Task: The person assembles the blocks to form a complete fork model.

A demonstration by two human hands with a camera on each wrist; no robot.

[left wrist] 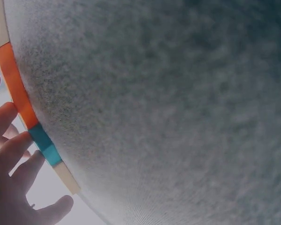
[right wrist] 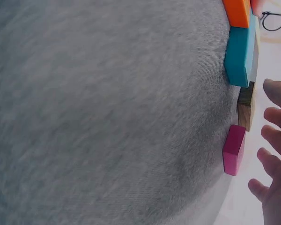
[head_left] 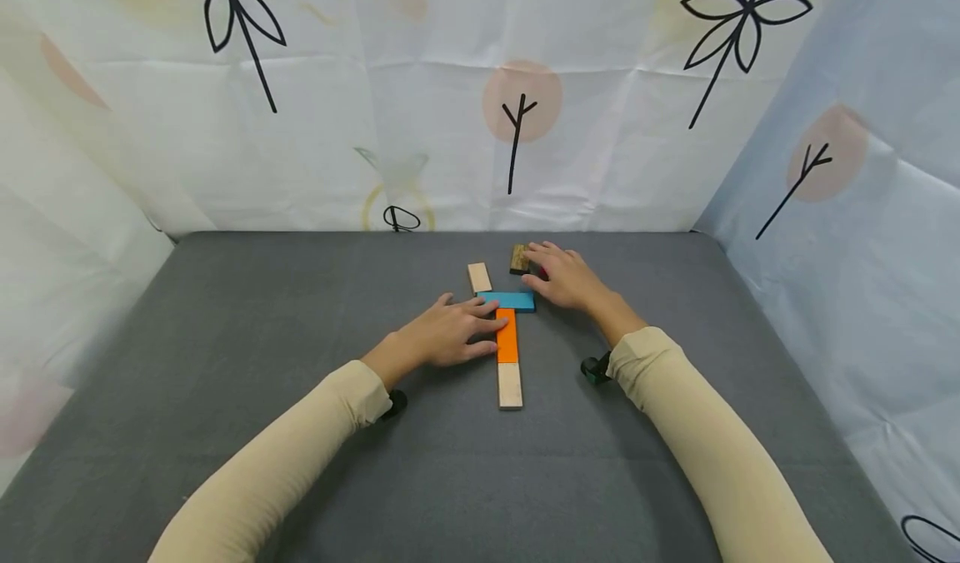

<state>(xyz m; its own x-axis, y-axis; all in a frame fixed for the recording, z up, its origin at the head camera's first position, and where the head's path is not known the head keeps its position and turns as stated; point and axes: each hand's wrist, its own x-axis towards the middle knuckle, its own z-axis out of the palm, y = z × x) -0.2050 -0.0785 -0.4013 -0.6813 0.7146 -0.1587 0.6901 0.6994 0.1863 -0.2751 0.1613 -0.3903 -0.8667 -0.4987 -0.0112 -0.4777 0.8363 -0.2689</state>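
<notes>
My left hand [head_left: 453, 331] spreads its fingers over the row of flat blocks, fingertips at the orange block [head_left: 507, 338] and the left end of the blue block [head_left: 513, 301]. The blue block lies crosswise at the far end of the orange one. Over to the right, my right hand [head_left: 567, 280] hovers with loosely bent fingers beside a dark brown wooden block [head_left: 519, 259]. A pink block [right wrist: 234, 150] lies below those fingers, mostly hidden by the hand in the head view. Nothing is held in either hand.
A pale wooden block [head_left: 510, 386] continues the row at the near end of the orange one. Another pale block [head_left: 479, 277] slants away beyond the blue block's left end. All lie on a grey cloth-covered table [head_left: 300, 296], with patterned white fabric [head_left: 442, 113] hanging behind.
</notes>
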